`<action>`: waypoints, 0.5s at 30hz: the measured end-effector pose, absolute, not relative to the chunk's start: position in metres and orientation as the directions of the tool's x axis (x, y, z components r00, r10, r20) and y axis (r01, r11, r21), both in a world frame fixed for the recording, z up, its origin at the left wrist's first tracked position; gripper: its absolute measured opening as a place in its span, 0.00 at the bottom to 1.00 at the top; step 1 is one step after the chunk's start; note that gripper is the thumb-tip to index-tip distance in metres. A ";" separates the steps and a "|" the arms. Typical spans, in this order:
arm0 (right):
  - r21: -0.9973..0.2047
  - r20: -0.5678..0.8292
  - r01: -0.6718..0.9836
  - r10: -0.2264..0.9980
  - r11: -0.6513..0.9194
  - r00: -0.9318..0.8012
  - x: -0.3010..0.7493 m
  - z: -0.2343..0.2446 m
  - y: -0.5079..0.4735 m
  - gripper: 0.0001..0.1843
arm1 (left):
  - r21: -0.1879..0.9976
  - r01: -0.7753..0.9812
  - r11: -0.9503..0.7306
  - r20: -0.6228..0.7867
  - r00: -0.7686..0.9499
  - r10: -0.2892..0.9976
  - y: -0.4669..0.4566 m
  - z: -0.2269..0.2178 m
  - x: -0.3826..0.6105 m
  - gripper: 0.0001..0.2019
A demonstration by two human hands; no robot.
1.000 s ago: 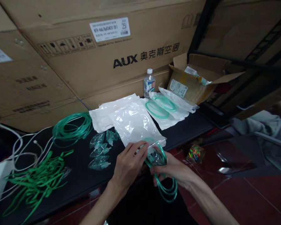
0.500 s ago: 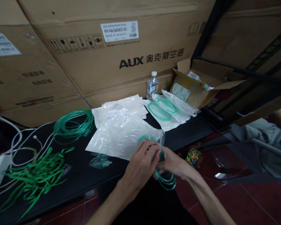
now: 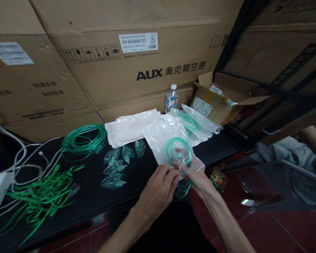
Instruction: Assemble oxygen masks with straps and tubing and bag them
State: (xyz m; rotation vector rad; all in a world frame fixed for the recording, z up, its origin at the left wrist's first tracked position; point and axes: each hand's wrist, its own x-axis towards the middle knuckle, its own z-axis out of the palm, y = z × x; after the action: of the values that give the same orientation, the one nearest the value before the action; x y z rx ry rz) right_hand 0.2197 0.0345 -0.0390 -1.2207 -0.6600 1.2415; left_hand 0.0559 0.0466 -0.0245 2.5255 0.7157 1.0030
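A coil of green tubing (image 3: pixel 179 154) sits mostly inside a clear plastic bag (image 3: pixel 166 137) lying at the near edge of the black table (image 3: pixel 89 196). My left hand (image 3: pixel 159 189) pinches the bag's open end, fingers closed on the plastic. My right hand (image 3: pixel 197 179) grips the same end from the right, with the lower loops of tubing hanging out below it. Several clear green-tinted masks (image 3: pixel 115 165) lie just left of the bag.
A stack of empty bags (image 3: pixel 129 128) and filled bags (image 3: pixel 197 123) lie behind. A loose tubing coil (image 3: pixel 83 140), green straps (image 3: pixel 39 200) and white cables (image 3: pixel 23 161) are at left. A water bottle (image 3: pixel 171 98), an open carton (image 3: pixel 221 96) and large cardboard boxes (image 3: pixel 147 70) stand at the back.
The tubing coil has gone up into the bag, which now lies further right and uncovers the masks. Both hands have moved to the bag's mouth.
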 end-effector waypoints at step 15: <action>-0.859 -0.191 -0.505 0.862 0.085 0.469 0.186 -0.032 0.088 0.36 | 0.510 0.288 -0.811 0.620 0.531 0.578 0.039 -0.016 0.053 0.05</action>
State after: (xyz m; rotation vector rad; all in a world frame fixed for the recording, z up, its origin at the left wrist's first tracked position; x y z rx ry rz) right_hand 0.1865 0.0875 -0.0317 -1.0568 -0.4149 1.0643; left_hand 0.0530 0.0392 -0.0163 2.4280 0.7157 1.1703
